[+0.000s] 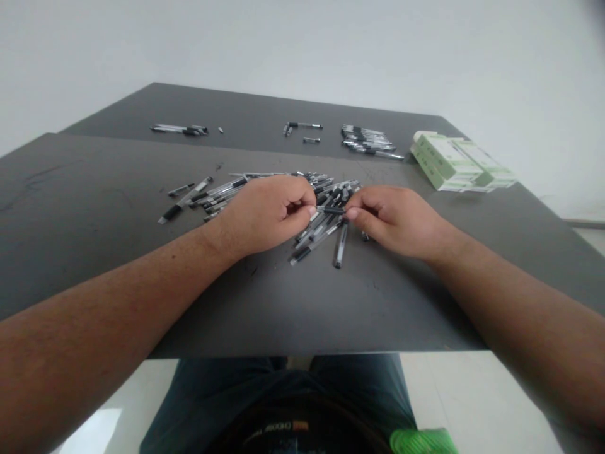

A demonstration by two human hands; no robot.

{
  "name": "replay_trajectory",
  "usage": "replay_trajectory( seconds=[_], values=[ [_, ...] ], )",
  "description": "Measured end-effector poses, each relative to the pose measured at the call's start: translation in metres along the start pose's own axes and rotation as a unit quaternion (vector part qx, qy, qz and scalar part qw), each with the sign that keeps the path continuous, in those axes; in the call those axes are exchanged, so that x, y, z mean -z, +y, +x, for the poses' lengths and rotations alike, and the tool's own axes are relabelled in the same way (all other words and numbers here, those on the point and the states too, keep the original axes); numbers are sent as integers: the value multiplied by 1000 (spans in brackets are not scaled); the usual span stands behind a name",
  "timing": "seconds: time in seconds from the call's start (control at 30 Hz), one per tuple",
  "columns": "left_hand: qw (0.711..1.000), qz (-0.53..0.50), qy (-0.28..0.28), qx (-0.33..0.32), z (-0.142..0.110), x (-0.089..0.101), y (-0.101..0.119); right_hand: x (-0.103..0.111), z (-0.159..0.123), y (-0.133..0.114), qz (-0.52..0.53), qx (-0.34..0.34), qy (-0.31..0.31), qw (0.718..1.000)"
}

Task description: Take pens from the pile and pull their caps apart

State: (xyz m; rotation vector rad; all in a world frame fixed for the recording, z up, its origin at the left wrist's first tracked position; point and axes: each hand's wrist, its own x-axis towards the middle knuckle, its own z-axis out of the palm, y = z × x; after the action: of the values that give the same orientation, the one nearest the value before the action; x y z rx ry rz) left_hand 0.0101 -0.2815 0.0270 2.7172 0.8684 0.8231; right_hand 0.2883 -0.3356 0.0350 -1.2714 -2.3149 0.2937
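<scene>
From my remote post I note left hand (269, 213) and right hand (401, 219) pinched closed on opposite ends of one pen (333, 210), above the pen heap (317, 232) (left hand hides part), green-white boxes (449, 162) far right, another pen cluster (367, 140) beyond.

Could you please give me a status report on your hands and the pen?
Left hand and right hand both pinching one black-gripped pen. Loose pens heaped close by. No obstruction seen.

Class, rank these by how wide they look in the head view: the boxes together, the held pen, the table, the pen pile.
1. Table
2. Pen pile, partly hidden by the left hand
3. Boxes, farther from the camera
4. Held pen, visible part
</scene>
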Motion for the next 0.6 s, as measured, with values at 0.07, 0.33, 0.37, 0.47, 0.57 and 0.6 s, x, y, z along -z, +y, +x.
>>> replay_trajectory(
  seconds=[0.07, 0.33, 0.37, 0.47, 0.57, 0.6],
  values=[
    [1000, -1, -4, 1, 0, 0, 0, 0, 0, 0, 4, 5, -6, 1000],
    [1000, -1, -5, 4, 0, -1, 0, 1, 0, -2, 3, -13, 1, 1000],
    [1000, -2, -6, 5, 0, -1, 0, 1, 0, -2, -4, -1, -4, 1000],
    [1000, -5, -7, 1, 0, -1, -1, 0, 0, -1, 12, 0, -6, 1000],
    [1000, -4, -4, -1, -1, -1, 0, 0, 0, 0, 32, -25, 5, 999],
    [1000, -4, -3, -1, -1, -1, 0, 0, 0, 0, 26, -26, 5, 999]
  ],
)
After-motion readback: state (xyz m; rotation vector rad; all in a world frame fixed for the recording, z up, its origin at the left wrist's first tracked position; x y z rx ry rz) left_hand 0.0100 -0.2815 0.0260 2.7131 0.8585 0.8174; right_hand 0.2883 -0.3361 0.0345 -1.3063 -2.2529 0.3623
